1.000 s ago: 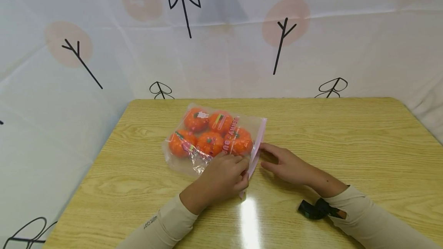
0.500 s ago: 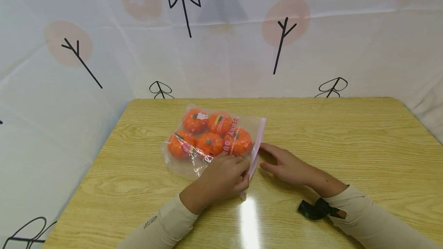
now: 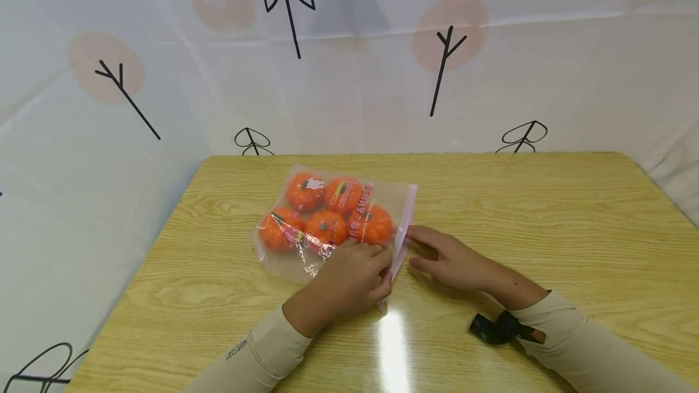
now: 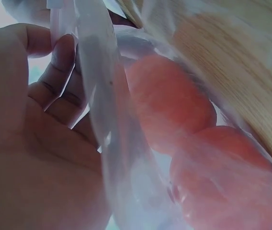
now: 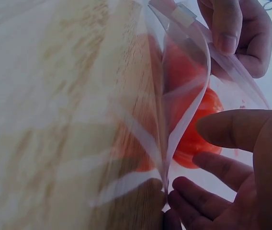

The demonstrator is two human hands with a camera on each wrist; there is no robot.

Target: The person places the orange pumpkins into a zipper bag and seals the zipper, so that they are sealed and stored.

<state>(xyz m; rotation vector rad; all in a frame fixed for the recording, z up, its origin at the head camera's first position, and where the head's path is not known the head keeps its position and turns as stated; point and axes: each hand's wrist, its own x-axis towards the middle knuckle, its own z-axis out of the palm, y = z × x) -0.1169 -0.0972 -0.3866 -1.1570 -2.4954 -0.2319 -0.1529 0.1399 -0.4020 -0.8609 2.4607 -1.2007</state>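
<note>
A clear plastic zip bag (image 3: 284, 265) with pink lettering lies on the table, several orange pumpkins (image 3: 324, 228) inside it. Its pink zip strip (image 3: 406, 211) faces right, and a whitish slider (image 5: 184, 16) shows near the corner in the right wrist view. My left hand (image 3: 357, 275) pinches the strip at the near corner between thumb and fingers. In the left wrist view two pumpkins (image 4: 169, 103) show through the film. At the bag's mouth is my right hand (image 3: 453, 259), thumb and fingers spread apart, fingertips right at the strip.
The wood-grain table (image 3: 546, 217) reaches back to a white patterned cloth (image 3: 355, 96). A black strap (image 3: 494, 327) sticks out from the right sleeve (image 3: 584, 344) beside the wrist. Light glares off the table (image 3: 394, 350) in front of the left hand.
The pumpkins and the bag have slid slightly left and a little toward me. Both hands keep nearly the same place and pose.
</note>
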